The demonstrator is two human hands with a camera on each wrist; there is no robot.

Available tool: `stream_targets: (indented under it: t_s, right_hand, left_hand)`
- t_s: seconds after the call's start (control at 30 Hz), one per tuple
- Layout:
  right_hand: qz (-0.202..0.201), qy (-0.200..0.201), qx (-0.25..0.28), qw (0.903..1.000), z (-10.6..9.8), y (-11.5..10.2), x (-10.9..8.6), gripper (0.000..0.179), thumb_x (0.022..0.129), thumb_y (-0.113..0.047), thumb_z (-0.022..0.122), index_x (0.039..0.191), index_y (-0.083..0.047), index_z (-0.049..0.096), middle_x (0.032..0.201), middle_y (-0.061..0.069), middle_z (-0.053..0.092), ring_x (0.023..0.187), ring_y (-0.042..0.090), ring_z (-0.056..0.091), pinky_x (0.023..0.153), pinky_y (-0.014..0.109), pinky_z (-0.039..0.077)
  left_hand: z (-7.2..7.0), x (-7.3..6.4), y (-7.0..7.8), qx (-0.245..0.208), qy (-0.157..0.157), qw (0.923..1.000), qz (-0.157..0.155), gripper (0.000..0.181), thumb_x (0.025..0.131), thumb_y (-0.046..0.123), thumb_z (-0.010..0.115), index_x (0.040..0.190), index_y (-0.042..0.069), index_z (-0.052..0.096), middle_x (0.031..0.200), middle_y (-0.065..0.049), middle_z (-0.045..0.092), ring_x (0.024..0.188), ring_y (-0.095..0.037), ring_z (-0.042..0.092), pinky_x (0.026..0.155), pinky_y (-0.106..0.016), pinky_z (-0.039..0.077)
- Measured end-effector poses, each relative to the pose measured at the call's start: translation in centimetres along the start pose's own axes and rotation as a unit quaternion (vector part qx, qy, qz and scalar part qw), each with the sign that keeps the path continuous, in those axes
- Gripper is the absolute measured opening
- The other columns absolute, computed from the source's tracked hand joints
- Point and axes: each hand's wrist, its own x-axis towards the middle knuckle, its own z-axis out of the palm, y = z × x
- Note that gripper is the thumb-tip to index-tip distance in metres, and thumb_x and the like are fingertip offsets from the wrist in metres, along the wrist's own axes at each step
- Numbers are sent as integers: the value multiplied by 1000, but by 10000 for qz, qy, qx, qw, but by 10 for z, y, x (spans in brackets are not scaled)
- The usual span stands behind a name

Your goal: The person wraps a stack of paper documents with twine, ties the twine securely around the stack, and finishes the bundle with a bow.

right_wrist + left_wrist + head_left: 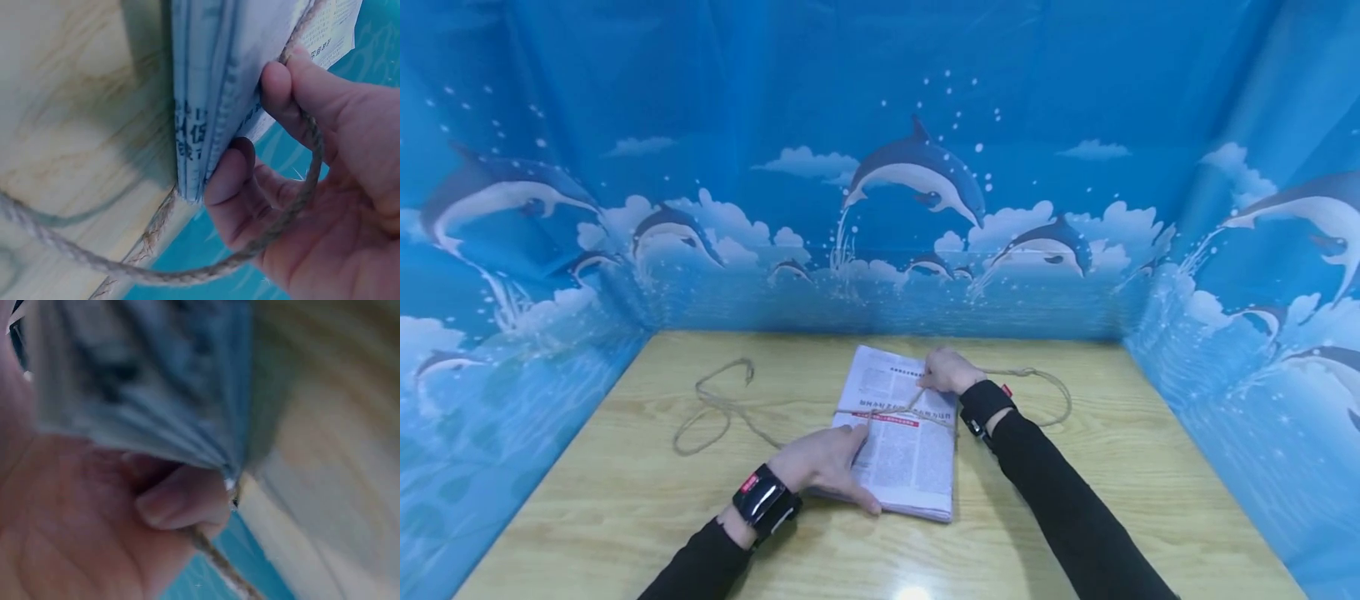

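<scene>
A stack of folded newspapers (pixel 910 467) lies on the table with twine (pixel 887 411) crossing over its top. My left hand (pixel 823 462) is at the stack's left edge, thumb spread over the paper near the lower corner. In the left wrist view a finger (pixel 181 497) curls toward the palm beside the paper edges, and twine (pixel 222 565) runs out from under it. My right hand (pixel 949 372), at the upper right edge, pinches the twine between thumb and forefinger, drawing a length up from the crossing. Below that pinch, slack twine (pixel 187 275) hangs in a curve.
A loose tail of twine (pixel 703 408) loops over the wooden table (pixel 625 500) left of the stack. Another tail (pixel 1063 396) curves out to the right. A blue dolphin-printed curtain (pixel 775 108) encloses the table's back and sides.
</scene>
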Motion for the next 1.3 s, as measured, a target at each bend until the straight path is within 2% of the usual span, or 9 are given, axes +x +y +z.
stream_targets:
  t_s: [0.13, 0.3, 0.4, 0.53, 0.63, 0.8, 0.9, 1.17, 1.3]
  right_hand:
    - [-37, -85, 27, 10000, -2, 3, -2, 45, 95, -26, 65, 54, -17, 49, 48, -5, 36, 44, 10, 34, 49, 25, 28]
    - [96, -395, -194, 9990, -7, 13, -9, 48, 97, -23, 60, 52, -15, 46, 49, -4, 33, 46, 13, 31, 56, 27, 32]
    - [217, -553, -477, 9971, -8, 17, -18, 48, 99, -28, 57, 54, -13, 48, 55, 3, 44, 60, 23, 51, 65, 32, 39]
    - [787, -614, -538, 9935, -7, 14, -37, 37, 100, -33, 53, 80, -5, 66, 105, 23, 64, 99, 38, 61, 77, 43, 48]
    - [1174, -522, -487, 9905, -3, 11, -52, 32, 100, -32, 55, 95, -4, 69, 115, 25, 62, 90, 32, 62, 74, 44, 49]
    - [962, -372, -96, 9946, 9, 11, -71, 31, 100, -34, 55, 85, -10, 66, 74, 5, 59, 62, 18, 52, 58, 32, 41]
    - [868, -181, 378, 9953, 19, 13, -78, 39, 100, -37, 54, 69, -14, 58, 60, -1, 47, 51, 14, 43, 50, 27, 32]
    - [546, 658, 905, 9922, 26, 25, -75, 48, 96, -39, 61, 54, -16, 53, 49, -7, 39, 44, 11, 34, 45, 25, 24]
    - [633, 819, 802, 9914, 24, 22, -74, 48, 95, -40, 61, 55, -16, 55, 51, -7, 41, 46, 11, 37, 46, 25, 26]
  left_hand:
    - [-2, 0, -2, -33, -74, 10000, -11, 131, 43, 81, 77, 144, 7, 41, 126, -13, 61, 107, -25, 62, 93, -39, 50]
    - [-12, 2, -16, -232, 56, 9997, 13, 110, 50, 58, 90, 139, 8, 46, 117, -9, 63, 100, -21, 62, 88, -37, 51]
    - [-19, 1, -28, -445, 132, 9989, 33, 104, 58, 42, 92, 144, 7, 45, 127, -14, 61, 110, -26, 61, 95, -41, 49]
    - [-26, 0, -44, -660, 310, 9973, 51, 87, 68, 28, 88, 143, 9, 49, 135, -17, 57, 117, -30, 58, 100, -44, 46]
    - [-29, 0, -55, -484, 611, 9969, 85, 65, 79, 18, 81, 138, 9, 55, 133, -18, 58, 118, -31, 58, 100, -45, 47]
    - [-32, 5, -63, -246, 768, 9967, -116, 44, 94, 2, 57, 138, 6, 55, 135, -23, 54, 122, -36, 55, 102, -48, 45]
    - [-34, 10, -61, -473, 757, 9952, -393, 32, 101, 14, 50, 131, 6, 58, 122, -19, 56, 107, -31, 59, 92, -46, 50]
    - [-35, 20, -69, -484, 1343, 9870, -745, 31, 105, 25, 45, 84, 10, 61, 72, -3, 51, 69, -17, 50, 65, -34, 44]
    - [-37, 20, -70, -675, 1652, 9752, -1308, 34, 103, 28, 50, 75, 10, 58, 63, -1, 48, 55, -15, 45, 52, -29, 36]
